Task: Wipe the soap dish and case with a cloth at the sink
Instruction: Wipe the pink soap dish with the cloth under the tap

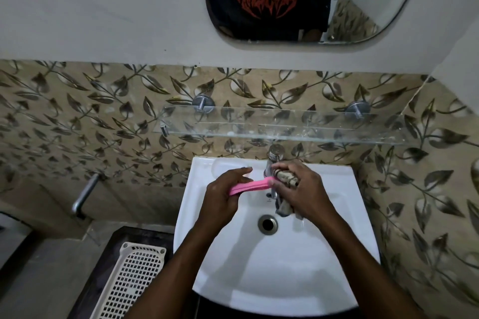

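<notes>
Pink plastic soap dish (250,185), pinched at its near-left end by left hand (223,194), fingers (239,171) closed over its top. Long axis runs left-to-right, rising toward right hand (302,193), which is closed around a bunched cloth (286,179) touching the dish's right end. Both are held above the sink (285,267), beside the tap (273,160). Case not identifiable. Glass shelf (280,124) above.

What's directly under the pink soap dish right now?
Under the pink soap dish, held by the left hand, lies bare white sink basin. The drain sits nearer the person. The right hand, with the cloth, covers the dish's right end.
</notes>
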`<state>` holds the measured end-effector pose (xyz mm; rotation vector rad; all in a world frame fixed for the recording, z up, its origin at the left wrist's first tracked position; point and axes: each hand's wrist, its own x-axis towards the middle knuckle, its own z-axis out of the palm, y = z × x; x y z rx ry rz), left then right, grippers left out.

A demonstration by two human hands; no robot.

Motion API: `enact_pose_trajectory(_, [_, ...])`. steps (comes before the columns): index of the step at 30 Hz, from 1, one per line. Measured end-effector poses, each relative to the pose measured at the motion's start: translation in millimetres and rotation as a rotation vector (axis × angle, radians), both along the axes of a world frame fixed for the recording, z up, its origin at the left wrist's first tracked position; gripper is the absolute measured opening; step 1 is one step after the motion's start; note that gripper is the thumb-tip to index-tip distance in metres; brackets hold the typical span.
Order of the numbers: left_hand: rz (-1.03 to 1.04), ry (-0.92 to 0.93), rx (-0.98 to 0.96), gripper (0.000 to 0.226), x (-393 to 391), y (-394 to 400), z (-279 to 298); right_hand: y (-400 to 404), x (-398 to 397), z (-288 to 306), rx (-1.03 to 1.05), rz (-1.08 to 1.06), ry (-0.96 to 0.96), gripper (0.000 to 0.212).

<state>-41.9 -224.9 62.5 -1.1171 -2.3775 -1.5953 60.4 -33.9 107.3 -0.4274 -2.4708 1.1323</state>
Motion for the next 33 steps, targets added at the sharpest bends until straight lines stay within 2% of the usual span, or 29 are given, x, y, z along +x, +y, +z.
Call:
enact_pose_trajectory(2, [-0.048, 0.049, 0.005, 0.047, -6, -2, 3, -2, 6, -2, 0.088, 0.142, -0.028, 0.043])
enact_pose_trajectory(3, [-0.068, 0.052, -0.003, 0.046, -8, -2, 4, -3, 8, -5, 0.167, 0.159, -0.025, 0.041])
enact_pose_trajectory(5, [-0.059, -0.062, -0.019, 0.062, -12, 1, 6, -12, 11, -10, 0.347, 0.093, 0.029, 0.031])
enact_pose_trajectory(6, [-0.03, -0.194, -0.005, 0.077, -12, 3, 5, -19, 12, -11, 0.413, 0.023, 0.062, 0.028])
enact_pose_trajectory(8, [-0.038, -0.635, 0.146, 0.099, -9, 7, 6, -36, 14, -10, 0.498, -0.128, 0.088, 0.024])
enact_pose_trajectory(11, [-0.274, -1.302, 0.697, 0.111, 2, 9, 0, -66, 15, -12, 0.633, -0.212, 0.05, 0.019])
enact_pose_trajectory(13, [-0.369, -1.527, 0.848, 0.114, 7, 14, 1, -87, 15, -12, 0.706, -0.161, 0.038, 0.02])
enact_pose_trajectory(15, [-0.386, -1.544, 0.884, 0.107, 10, 19, 2, -101, 17, -13, 0.754, -0.027, 0.036, 0.025])
enact_pose_trajectory(17, [-0.469, -1.546, 0.869, 0.108, 12, 19, 4, -102, 19, -8, 0.667, 0.117, 0.014, 0.032])
enact_pose_trajectory(20, [-0.626, -1.565, 0.871, 0.123, 10, 12, 0, -84, 18, 10, 0.069, 0.163, -0.134, 0.037])
enact_pose_trajectory(21, [-0.646, -1.58, 0.884, 0.126, 9, 10, -2, -74, 15, 15, -0.066, 0.112, -0.124, 0.034])
enact_pose_trajectory(22, [-0.64, -1.589, 0.903, 0.127, 9, 8, -5, -64, 10, 19, -0.109, 0.044, -0.096, 0.03])
enact_pose_trajectory(23, [-0.624, -1.591, 0.92, 0.124, 9, 8, -10, -56, 3, 24, -0.089, -0.019, -0.071, 0.027])
enact_pose_trajectory(27, [-0.596, -1.662, 0.89, 0.108, 16, 17, -22, -58, -26, 30, 0.205, -0.159, -0.037, 0.021])
enact_pose_trajectory(28, [-0.595, -1.68, 0.88, 0.107, 16, 19, -23, -68, -31, 25, 0.26, -0.14, -0.059, 0.022])
enact_pose_trajectory(30, [-0.565, -1.683, 0.872, 0.105, 13, 20, -27, -88, -31, 13, 0.333, 0.029, -0.11, 0.023])
enact_pose_trajectory(32, [-0.551, -1.68, 0.849, 0.106, 8, 18, -30, -91, -25, 9, 0.321, 0.183, -0.183, 0.027])
enact_pose_trajectory(33, [-0.564, -1.688, 0.836, 0.105, 9, 17, -31, -85, -27, 10, 0.305, 0.16, -0.184, 0.026])
